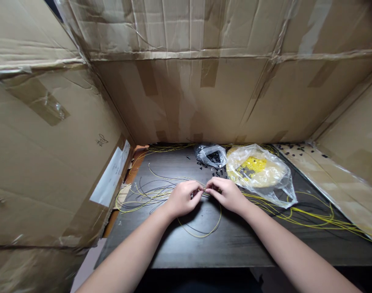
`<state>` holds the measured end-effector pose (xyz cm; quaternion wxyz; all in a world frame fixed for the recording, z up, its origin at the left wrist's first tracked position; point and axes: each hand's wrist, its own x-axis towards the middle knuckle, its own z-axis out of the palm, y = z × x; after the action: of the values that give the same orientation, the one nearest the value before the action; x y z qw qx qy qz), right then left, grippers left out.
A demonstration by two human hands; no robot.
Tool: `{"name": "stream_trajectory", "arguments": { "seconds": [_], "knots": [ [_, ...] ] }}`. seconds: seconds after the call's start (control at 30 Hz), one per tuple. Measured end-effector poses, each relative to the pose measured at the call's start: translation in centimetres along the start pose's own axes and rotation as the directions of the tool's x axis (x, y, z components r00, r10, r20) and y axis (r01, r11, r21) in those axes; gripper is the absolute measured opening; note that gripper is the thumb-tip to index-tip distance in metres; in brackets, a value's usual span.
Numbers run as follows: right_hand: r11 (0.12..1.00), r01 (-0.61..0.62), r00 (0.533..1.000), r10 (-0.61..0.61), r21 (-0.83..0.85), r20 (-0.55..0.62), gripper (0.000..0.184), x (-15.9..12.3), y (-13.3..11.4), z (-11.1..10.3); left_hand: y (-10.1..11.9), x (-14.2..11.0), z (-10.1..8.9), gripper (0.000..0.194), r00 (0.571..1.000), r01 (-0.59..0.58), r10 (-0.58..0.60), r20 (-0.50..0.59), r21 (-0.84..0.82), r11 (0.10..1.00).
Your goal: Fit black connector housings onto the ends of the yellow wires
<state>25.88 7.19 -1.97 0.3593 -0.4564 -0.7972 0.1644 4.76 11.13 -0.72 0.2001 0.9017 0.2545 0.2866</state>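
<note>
My left hand (184, 198) and my right hand (227, 194) meet over the middle of the dark table, thumbs and fingertips pinched close together. Both are closed on a thin yellow wire (201, 237), which curves in a loop on the tabletop below them. Any small part between the fingertips is too tiny to make out. Beneath and left of my left hand lies a loose bundle of yellow and black wires (143, 199). More yellow wires (310, 219) run out to the right, past my right forearm.
A clear bag of small yellow pieces (254, 165) lies behind my right hand. Next to it sits a bag of small black pieces (214, 156), with several black pieces (218, 173) spilled in front. Cardboard walls (186, 101) enclose the dark table (173, 254) at the back and sides.
</note>
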Motion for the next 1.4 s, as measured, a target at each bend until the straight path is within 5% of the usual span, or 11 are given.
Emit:
{"name": "stream_trajectory", "arguments": {
  "seconds": [0.5,0.7,0.87,1.4],
  "knots": [
    [0.991,0.129,0.991,-0.128,-0.022,0.031,0.017,0.1,0.7,-1.2,1.1,-0.1,0.0,0.014,0.998,-0.059,0.061,0.033,-0.059,0.996],
    [0.965,-0.017,0.988,-0.024,-0.262,-0.152,0.019,-0.1,2.4,-3.5,-0.4,0.5,-0.3,0.018,0.968,0.2,-0.234,-0.089,-0.288,0.936],
    [0.785,-0.194,0.98,0.124,-0.589,-0.158,0.024,-0.7,5.1,-3.4,-2.3,0.8,-0.3,0.029,0.886,0.321,-0.444,-0.13,-0.52,0.792],
    [0.767,-0.212,0.977,0.172,-0.605,-0.125,0.015,0.3,5.4,-1.5,-1.1,1.0,0.3,0.029,0.876,0.344,-0.469,-0.114,-0.533,0.773]
  ]
}}
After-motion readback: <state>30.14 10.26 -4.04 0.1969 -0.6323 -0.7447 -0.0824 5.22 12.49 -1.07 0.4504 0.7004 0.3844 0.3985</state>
